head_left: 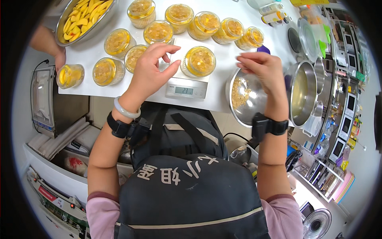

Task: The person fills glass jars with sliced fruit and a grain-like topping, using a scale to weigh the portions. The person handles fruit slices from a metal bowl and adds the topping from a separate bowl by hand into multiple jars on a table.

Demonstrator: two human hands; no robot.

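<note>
A ribbed glass jar (198, 61), filled with yellow fruit and topped with amber flakes, stands on a white digital kitchen scale (186, 91) with its display lit. My left hand (154, 67) hovers just left of that jar, thumb and forefinger apart with nothing between them. To the jar's right, my right hand (260, 67) is raised above the far rim of a steel bowl (258, 104); its fingertips are pinched together, and whatever they hold is too small to make out. Amber flakes (240, 93) lie along the left inside of this bowl.
Several similar filled jars (158, 32) stand behind and left of the scale. Another person's hand (59, 57) touches a jar (70, 76) at the far left. Behind it sits a bowl of sliced yellow fruit (85, 20). Right of my bowl is one with pale liquid (304, 89).
</note>
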